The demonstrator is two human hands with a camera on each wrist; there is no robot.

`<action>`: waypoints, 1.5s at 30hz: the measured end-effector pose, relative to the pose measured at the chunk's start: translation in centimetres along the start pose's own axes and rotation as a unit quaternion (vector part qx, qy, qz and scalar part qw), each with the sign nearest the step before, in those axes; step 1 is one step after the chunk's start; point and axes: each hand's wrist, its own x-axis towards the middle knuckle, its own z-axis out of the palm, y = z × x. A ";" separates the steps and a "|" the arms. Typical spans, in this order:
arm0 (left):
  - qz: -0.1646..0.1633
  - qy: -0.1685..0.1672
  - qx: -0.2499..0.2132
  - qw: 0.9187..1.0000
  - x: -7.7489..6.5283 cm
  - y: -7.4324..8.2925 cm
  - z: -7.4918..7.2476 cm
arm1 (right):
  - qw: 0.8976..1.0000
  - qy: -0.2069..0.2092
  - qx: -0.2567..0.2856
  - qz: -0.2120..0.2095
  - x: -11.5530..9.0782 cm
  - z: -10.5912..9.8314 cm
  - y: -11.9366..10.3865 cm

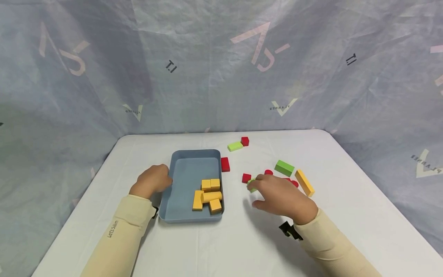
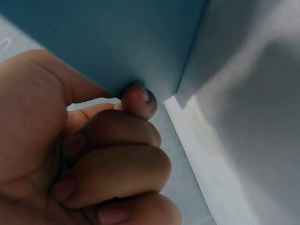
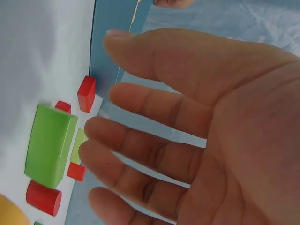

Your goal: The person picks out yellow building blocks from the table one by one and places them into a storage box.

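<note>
My left hand [image 1: 152, 181] grips the left wall of a blue-grey plastic tray [image 1: 190, 163]. Up close in the left wrist view, the thumb and index finger pinch the tray's wall [image 2: 112, 42] while the other fingers curl into the palm. Over the table to the tray's right, my right hand [image 1: 281, 195] hovers with relaxed, spread fingers and an empty palm. Just beyond its fingertips lies a green block [image 3: 50, 145], partly hidden in the head view. Inside the tray, several yellow blocks [image 1: 197, 200] and a yellow cylinder [image 1: 209, 197] are gathered at the near right.
A red block [image 1: 225, 164] sits beside the tray's right wall. Farther back are a light green block [image 1: 235, 146] and a red cube [image 1: 245, 141]. Another green block [image 1: 284, 168] and a long yellow block [image 1: 305, 183] lie right of the right hand, near several red pieces.
</note>
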 end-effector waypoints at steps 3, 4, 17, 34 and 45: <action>-0.001 -0.002 0.000 1.000 0.0 0.0 -0.1 | 1.000 -0.006 0.010 0.013 -0.3 0.2 0.4; -0.002 -0.002 -0.001 1.000 -0.1 0.0 -0.1 | 1.000 -0.008 0.012 0.017 -0.4 0.3 0.5; -0.004 -0.003 -0.002 1.000 -0.1 0.1 -0.2 | 0.998 -0.013 0.024 0.053 -1.2 0.5 1.4; 0.006 -0.003 0.003 1.000 0.2 0.1 -0.1 | 0.998 -0.014 0.029 0.054 -2.2 0.5 2.4; 0.001 -0.003 -0.002 1.000 0.2 0.0 0.0 | 0.998 -0.016 0.044 0.040 -2.7 0.5 3.3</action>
